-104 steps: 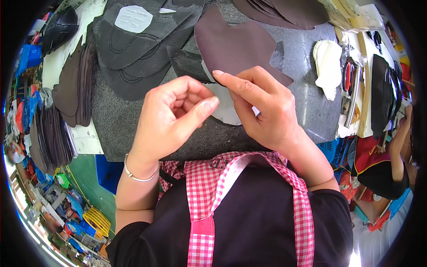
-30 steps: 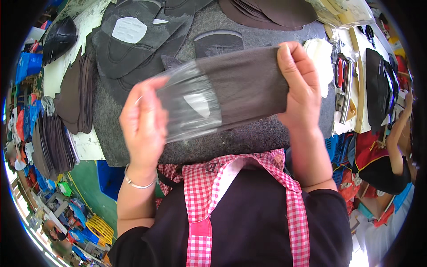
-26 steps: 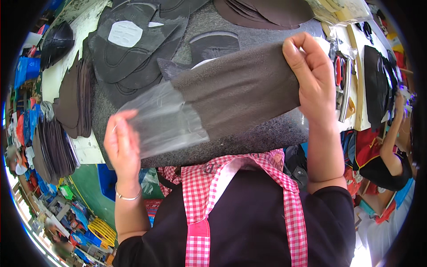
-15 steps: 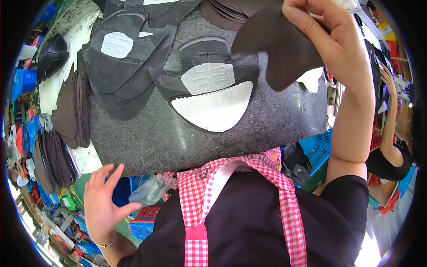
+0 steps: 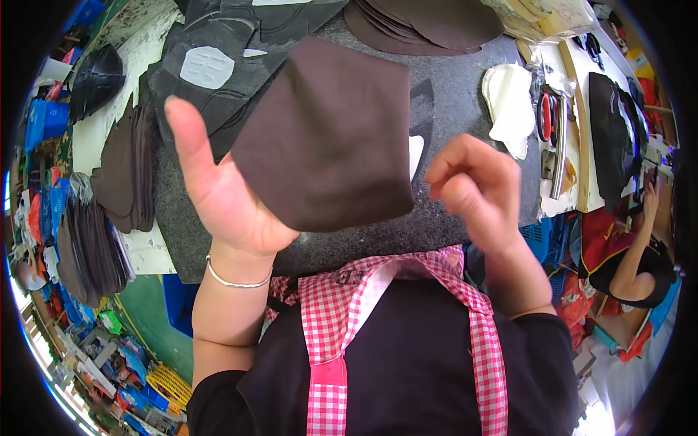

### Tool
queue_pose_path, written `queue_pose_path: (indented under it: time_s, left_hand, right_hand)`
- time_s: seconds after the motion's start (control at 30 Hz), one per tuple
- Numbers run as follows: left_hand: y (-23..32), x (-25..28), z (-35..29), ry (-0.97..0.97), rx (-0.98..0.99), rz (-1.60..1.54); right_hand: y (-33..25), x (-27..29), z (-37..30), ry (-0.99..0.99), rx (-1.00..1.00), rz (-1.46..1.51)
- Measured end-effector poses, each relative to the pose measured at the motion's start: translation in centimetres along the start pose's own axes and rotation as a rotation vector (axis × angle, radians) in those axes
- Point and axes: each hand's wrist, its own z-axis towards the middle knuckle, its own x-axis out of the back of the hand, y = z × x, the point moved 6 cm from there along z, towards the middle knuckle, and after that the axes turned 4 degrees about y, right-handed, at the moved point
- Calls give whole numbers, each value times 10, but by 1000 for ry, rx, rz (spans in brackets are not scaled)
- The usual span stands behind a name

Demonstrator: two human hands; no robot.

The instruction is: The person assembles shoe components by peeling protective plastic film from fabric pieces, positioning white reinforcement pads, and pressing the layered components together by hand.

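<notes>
A dark brown leather-like cut piece (image 5: 338, 138) is up above the grey worktop (image 5: 211, 251), shaped like a shoe-upper part. My left hand (image 5: 233, 200) holds it from beneath, palm up, its thumb stretched out to the side and its fingers hidden under the piece. Close to the piece's right edge, a small gap away, is my right hand (image 5: 480, 189), fingers curled in and nothing visible in them. Black cut pieces (image 5: 163, 105), one bearing a white patch (image 5: 206, 67), lie overlapped at the far left. Behind the brown piece, a black-and-white piece (image 5: 416, 152) is mostly covered.
Stacked brown pieces lie at the back (image 5: 429, 29) and along the left (image 5: 123, 174). White pads (image 5: 509, 105), red-handled scissors (image 5: 545, 116) and a metal rod (image 5: 559, 149) are at right. A co-worker's arm (image 5: 640, 243) shows at far right.
The brown piece has come from my right hand at the upper right to my left hand in the middle. My left hand rose from below the worktop; my right hand let go and drew nearer.
</notes>
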Motion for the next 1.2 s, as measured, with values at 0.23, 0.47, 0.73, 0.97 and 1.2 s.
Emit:
queue_pose_path:
  time_s: [0.23,0.47,0.73,0.97,1.2]
  left_hand:
    - [-4,-8,-13,-353,49,-223]
    - [39,21,-13,31,-624,760]
    - [55,31,-55,-76,-794,1403]
    - [40,51,-59,372,-180,1138]
    - [43,68,-25,492,-273,1270]
  right_hand:
    - [28,-52,-3,96,-558,1306]
    - [13,28,21,325,343,172]
    - [2,22,-6,145,528,-43]
    - [40,25,-3,128,-192,137]
    - [57,24,36,179,-198,-114]
